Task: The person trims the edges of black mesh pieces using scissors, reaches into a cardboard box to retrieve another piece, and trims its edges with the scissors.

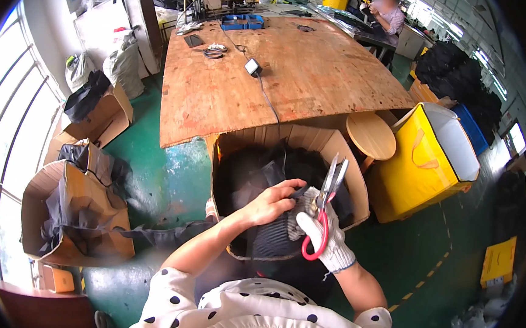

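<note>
My right hand [329, 242], in a white knitted glove, is closed around a pair of scissors [334, 180]. Their blades point away from me and stand slightly apart, and a red handle loop hangs below the palm. My bare left hand [271, 202] is beside it, fingers bent over a piece of dark ribbed fabric [273, 238]; the fingertips are partly hidden. Both hands are above an open cardboard box [354, 185] that holds a heap of black material [244, 169].
A wooden table [318, 67] stands ahead, with a small device [253, 67] and cable on it. A round stool [371, 136] and yellow bag [406, 159] are to the right. Cardboard boxes [103, 226] stand left. Another person [390, 20] sits far back right.
</note>
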`<act>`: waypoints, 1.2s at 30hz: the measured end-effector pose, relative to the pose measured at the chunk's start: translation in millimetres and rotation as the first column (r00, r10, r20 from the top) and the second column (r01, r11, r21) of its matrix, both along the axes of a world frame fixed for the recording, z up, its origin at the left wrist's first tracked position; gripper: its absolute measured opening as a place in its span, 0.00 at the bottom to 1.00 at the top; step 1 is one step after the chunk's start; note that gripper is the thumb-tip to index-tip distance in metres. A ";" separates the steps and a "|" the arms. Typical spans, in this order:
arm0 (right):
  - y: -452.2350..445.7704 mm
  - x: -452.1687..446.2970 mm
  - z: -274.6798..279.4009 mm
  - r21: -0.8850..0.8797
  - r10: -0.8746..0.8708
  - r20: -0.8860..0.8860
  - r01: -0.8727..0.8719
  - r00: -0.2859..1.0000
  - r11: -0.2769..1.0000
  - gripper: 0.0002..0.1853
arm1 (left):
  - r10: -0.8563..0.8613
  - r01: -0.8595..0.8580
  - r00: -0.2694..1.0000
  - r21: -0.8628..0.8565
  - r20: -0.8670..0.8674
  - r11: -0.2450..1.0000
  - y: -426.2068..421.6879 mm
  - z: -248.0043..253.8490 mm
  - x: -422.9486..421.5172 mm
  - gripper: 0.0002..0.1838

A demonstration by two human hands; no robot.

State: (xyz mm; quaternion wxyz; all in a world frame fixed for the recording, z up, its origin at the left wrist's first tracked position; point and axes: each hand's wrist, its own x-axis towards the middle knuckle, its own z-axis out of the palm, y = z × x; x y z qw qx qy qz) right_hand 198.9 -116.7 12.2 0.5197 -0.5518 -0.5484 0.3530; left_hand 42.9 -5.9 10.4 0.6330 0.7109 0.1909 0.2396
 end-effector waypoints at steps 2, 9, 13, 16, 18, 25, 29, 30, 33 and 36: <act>7.9 2.9 -3.5 -0.066 -0.028 -0.366 0.004 0.930 0.998 0.29 | 0.035 -0.037 0.999 0.097 0.020 0.995 -0.5 -0.2 -0.9 0.20; 20.8 48.0 44.0 0.013 -0.360 -0.156 0.367 0.920 0.930 0.21 | 0.436 -0.272 0.890 0.612 -0.135 0.743 -14.8 3.3 -47.1 0.21; 16.9 79.9 45.0 0.043 -0.395 -0.033 0.396 0.918 0.917 0.28 | 0.444 -0.216 0.871 0.647 -0.210 0.731 -26.0 2.4 -43.5 0.22; 9.1 81.0 60.1 0.069 -0.407 -0.008 0.406 0.913 0.911 0.29 | 0.337 -0.240 0.928 0.439 -0.158 0.866 -18.5 0.5 -31.4 0.19; 5.9 84.0 64.0 0.016 -0.424 -0.043 0.425 0.905 0.905 0.30 | 0.271 -0.168 0.933 0.379 -0.237 0.910 -11.1 5.1 -27.1 0.17; 6.5 89.8 55.8 0.012 -0.387 -0.160 0.394 0.908 0.919 0.29 | -0.183 0.255 0.963 -0.461 0.196 0.850 11.7 3.5 -31.8 0.18; 14.8 84.5 46.8 0.049 -0.328 -0.249 0.350 0.911 0.935 0.25 | -0.185 0.404 0.903 -0.614 0.389 0.678 6.0 -0.4 -37.6 0.26; 17.1 82.2 48.3 0.013 -0.323 -0.268 0.338 0.908 0.941 0.25 | -0.099 0.417 0.886 -0.685 0.453 0.597 -0.5 -1.4 -37.5 0.26; 24.4 75.9 48.8 -0.033 -0.359 -0.204 0.360 0.911 0.932 0.16 | -0.054 0.458 0.862 -0.729 0.503 0.509 -4.2 -11.0 -35.3 0.22; 45.8 116.7 20.4 0.016 0.044 -0.982 0.152 -0.185 0.988 0.04 | 0.030 0.464 0.845 -0.758 0.534 0.458 1.8 -16.0 -36.5 0.21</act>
